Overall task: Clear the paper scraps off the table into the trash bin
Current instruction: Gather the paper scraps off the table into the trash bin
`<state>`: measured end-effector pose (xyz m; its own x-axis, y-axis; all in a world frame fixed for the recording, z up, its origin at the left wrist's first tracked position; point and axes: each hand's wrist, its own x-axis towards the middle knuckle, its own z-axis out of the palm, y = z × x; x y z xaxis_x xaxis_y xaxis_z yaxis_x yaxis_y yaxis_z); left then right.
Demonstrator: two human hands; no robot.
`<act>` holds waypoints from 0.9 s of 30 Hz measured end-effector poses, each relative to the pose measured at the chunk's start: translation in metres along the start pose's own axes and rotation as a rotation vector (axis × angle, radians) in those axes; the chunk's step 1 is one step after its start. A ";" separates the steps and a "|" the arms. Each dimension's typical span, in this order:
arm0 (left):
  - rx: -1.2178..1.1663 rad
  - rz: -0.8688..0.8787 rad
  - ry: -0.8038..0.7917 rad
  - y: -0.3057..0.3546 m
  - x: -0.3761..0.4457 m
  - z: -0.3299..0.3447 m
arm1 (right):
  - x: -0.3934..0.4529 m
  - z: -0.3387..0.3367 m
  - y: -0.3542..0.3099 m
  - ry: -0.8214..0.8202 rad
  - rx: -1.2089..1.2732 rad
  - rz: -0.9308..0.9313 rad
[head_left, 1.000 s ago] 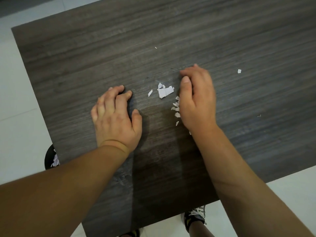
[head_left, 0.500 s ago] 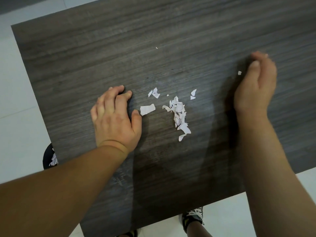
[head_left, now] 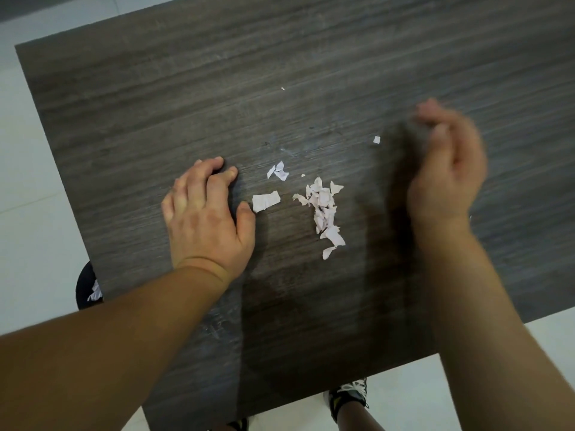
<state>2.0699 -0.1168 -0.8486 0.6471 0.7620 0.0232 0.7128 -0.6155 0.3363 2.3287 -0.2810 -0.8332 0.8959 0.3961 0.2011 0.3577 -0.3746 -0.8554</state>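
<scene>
A small heap of white paper scraps lies in the middle of the dark wood table. A larger scrap lies just left of it, touching the thumb of my left hand, which rests flat on the table with fingers bent. Two scraps sit a bit farther back. My right hand, blurred and standing on its edge with cupped fingers, is to the right of the heap, holding nothing. A single scrap lies just left of its fingers. A tiny scrap lies farther back.
A black trash bin with paper in it peeks out on the floor below the table's left edge. My shoes show under the near edge. Pale floor tiles surround the table.
My right hand lifted off the scraps, swung out to the right and is now sweeping back leftward, the single scrap now left of it. The left hand stayed in place.
</scene>
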 end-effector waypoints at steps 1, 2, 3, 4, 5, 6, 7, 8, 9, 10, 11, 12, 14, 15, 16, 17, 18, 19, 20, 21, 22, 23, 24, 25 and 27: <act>-0.001 0.000 -0.002 0.000 0.000 0.000 | 0.014 -0.003 0.008 0.051 0.004 0.084; -0.002 -0.001 -0.005 0.001 0.000 -0.001 | 0.025 -0.004 0.012 0.065 -0.008 0.135; -0.004 -0.004 -0.008 0.001 0.000 -0.001 | 0.031 -0.002 0.014 0.048 -0.036 0.146; -0.006 -0.006 -0.011 0.001 0.000 -0.002 | 0.033 0.002 0.012 0.011 -0.051 0.118; -0.007 -0.008 -0.012 0.001 0.000 -0.002 | 0.033 0.008 0.007 -0.047 -0.056 0.071; -0.005 -0.008 -0.012 0.001 0.000 -0.002 | 0.029 0.015 0.000 -0.124 -0.057 0.014; -0.002 -0.009 -0.012 0.001 0.000 -0.002 | 0.023 0.022 -0.008 -0.212 -0.057 -0.050; -0.001 -0.009 -0.013 0.001 0.000 -0.002 | 0.015 0.029 -0.016 -0.296 -0.058 -0.112; -0.001 -0.009 -0.013 0.001 0.000 -0.002 | 0.005 0.034 -0.023 -0.374 -0.048 -0.168; 0.000 -0.008 -0.012 0.001 0.000 -0.002 | -0.005 0.039 -0.030 -0.450 -0.020 -0.201; 0.001 -0.006 -0.010 0.001 0.000 -0.001 | -0.015 0.042 -0.037 -0.523 0.023 -0.214; 0.004 -0.004 -0.008 0.001 0.000 -0.001 | -0.024 0.044 -0.043 -0.592 0.069 -0.212; 0.008 -0.002 -0.005 0.000 0.000 0.000 | -0.039 0.046 -0.051 -0.704 0.139 -0.180; 0.008 0.000 -0.004 0.000 0.000 0.000 | -0.041 0.047 -0.054 -0.736 0.166 -0.156; 0.008 0.001 -0.003 0.000 0.000 0.000 | -0.039 0.048 -0.057 -0.743 0.192 -0.131; 0.008 0.002 -0.002 0.000 0.000 0.000 | -0.031 0.050 -0.058 -0.721 0.219 -0.099; 0.008 0.004 0.001 0.000 0.000 0.000 | -0.017 0.053 -0.059 -0.672 0.259 -0.043; 0.006 0.006 0.004 0.000 0.000 0.001 | 0.001 0.055 -0.058 -0.596 0.314 0.022; 0.005 0.005 0.005 0.000 0.000 0.001 | 0.024 0.056 -0.054 -0.508 0.371 0.073; 0.004 0.004 0.006 0.000 0.000 0.001 | 0.049 0.054 -0.047 -0.415 0.426 0.120; 0.002 0.003 0.008 0.000 0.000 0.001 | 0.073 0.051 -0.040 -0.334 0.488 0.199; 0.001 0.002 0.010 0.000 0.000 0.001 | 0.092 0.046 -0.033 -0.284 0.567 0.323; 0.000 0.002 0.011 0.000 0.000 0.001 | 0.104 0.041 -0.027 -0.260 0.623 0.440; -0.003 0.001 0.012 0.000 -0.001 0.001 | 0.109 0.036 -0.022 -0.258 0.642 0.510; -0.005 -0.003 0.012 0.000 0.000 0.000 | 0.102 0.034 -0.019 -0.357 0.583 0.494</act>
<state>2.0701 -0.1173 -0.8485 0.6420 0.7660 0.0331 0.7132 -0.6124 0.3411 2.4046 -0.2048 -0.8124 0.7414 0.5784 -0.3401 -0.3349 -0.1203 -0.9346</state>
